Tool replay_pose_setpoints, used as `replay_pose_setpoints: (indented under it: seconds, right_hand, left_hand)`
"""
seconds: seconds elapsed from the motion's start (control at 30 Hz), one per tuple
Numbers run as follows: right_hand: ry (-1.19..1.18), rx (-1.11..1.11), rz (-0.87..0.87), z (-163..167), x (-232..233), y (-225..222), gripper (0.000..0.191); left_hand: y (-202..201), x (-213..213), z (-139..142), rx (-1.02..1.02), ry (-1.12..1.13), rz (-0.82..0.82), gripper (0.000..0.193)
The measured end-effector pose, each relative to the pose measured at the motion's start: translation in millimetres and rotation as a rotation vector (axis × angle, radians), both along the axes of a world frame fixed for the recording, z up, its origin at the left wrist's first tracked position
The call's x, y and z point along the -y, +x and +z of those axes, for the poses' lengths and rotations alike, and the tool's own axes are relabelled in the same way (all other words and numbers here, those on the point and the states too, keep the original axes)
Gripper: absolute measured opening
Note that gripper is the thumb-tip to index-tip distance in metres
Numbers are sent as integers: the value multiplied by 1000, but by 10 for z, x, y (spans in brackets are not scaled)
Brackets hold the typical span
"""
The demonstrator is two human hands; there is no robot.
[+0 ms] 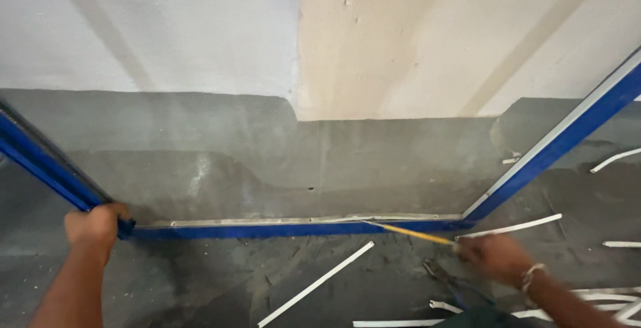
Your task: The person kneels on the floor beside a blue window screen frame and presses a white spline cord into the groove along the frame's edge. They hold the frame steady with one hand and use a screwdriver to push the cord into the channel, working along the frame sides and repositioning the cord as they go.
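A large blue-edged frame point(294, 228) with a fine mesh screen stands on the grey floor, leaning toward the wall. My left hand point(97, 225) grips its lower left corner. My right hand point(495, 256), blurred by motion, holds a thin yellow-handled tool point(415, 234) whose tip reaches the groove along the bottom rail, where a light strip lifts out. The frame's right side rail point(561, 137) rises up to the right.
Several white strips point(316, 283) lie scattered on the concrete floor at the right and centre. A pair of dark pliers point(446, 279) lies near my right hand. A pale wall point(334, 34) stands behind the frame.
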State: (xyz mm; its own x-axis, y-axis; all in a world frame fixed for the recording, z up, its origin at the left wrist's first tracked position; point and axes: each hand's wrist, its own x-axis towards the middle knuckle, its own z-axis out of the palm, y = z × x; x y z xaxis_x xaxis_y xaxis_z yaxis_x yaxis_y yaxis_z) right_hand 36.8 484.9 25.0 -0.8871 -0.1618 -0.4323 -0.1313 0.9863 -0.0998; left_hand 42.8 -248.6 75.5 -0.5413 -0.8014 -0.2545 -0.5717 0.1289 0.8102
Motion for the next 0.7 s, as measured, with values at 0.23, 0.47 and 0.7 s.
replay_pose_setpoints:
  seconds: [0.23, 0.47, 0.7]
  right_hand:
    - [154, -44, 40, 153, 89, 47, 49]
    - [161, 80, 54, 537, 199, -173, 51]
    - [134, 59, -51, 250, 428, 128, 54]
  left_hand:
    - [6, 4, 3, -70, -15, -8, 37]
    - [37, -41, 43, -43, -7, -10, 42]
    - [46, -31, 35, -63, 14, -16, 39]
